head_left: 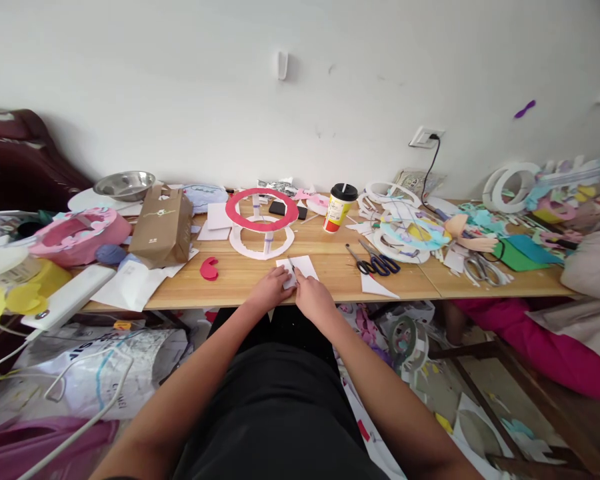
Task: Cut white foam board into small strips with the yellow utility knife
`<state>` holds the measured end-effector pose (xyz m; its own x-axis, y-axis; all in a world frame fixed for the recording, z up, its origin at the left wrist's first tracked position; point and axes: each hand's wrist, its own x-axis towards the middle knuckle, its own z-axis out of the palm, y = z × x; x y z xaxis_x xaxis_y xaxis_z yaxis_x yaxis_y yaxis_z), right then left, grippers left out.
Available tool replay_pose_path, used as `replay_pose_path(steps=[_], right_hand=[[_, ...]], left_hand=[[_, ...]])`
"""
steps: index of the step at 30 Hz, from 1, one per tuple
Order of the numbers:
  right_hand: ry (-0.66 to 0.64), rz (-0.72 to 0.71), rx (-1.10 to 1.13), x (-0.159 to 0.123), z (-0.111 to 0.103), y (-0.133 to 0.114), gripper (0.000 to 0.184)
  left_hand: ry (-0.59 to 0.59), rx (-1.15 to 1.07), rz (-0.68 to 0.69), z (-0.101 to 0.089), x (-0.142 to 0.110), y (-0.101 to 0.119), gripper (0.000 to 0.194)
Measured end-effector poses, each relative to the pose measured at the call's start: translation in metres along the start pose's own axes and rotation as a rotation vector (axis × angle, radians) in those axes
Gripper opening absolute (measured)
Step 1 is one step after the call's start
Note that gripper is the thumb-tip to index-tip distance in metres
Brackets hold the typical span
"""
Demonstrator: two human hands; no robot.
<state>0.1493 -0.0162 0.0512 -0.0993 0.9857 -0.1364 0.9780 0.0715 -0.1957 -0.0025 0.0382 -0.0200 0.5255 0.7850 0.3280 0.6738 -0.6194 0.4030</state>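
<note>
A small white sheet of paper [307, 267] lies at the table's front edge, straight before me. My left hand [269, 291] is closed with bent fingers on its left side, pinning it against the wood. In my right hand [314, 295] is a slim pen-like tool [291, 264], gripped near the paper; whether it is a pen or a craft knife I cannot tell. Just behind stands a two-tier ring frame, with a red ring [233, 215] on top and a white ring [240, 248] below. A red paper piece [209, 269] lies left of my hands.
Scissors [380, 260] and a white scrap [377, 287] lie to the right. A lidded cup [334, 210] stands behind. Paper rings [410, 233] and cutouts crowd the right. On the left are a brown bag [161, 227], a metal bowl [125, 185] and a power strip [73, 298]. Another person's sleeve [593, 263] shows at far right.
</note>
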Motion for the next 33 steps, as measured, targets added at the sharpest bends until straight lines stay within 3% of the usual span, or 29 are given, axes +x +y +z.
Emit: replay_pose_path(steps=[13, 33], right_hand=[[0.022, 0.004, 0.003, -0.012, 0.005, 0.001, 0.051], [0.017, 0.025, -0.017, -0.062, 0.009, 0.002, 0.053]], left_hand=[[-0.011, 0.020, 0.017, -0.002, 0.002, 0.004, 0.020], [-0.064, 0.079, 0.049, -0.008, 0.007, 0.007, 0.020]])
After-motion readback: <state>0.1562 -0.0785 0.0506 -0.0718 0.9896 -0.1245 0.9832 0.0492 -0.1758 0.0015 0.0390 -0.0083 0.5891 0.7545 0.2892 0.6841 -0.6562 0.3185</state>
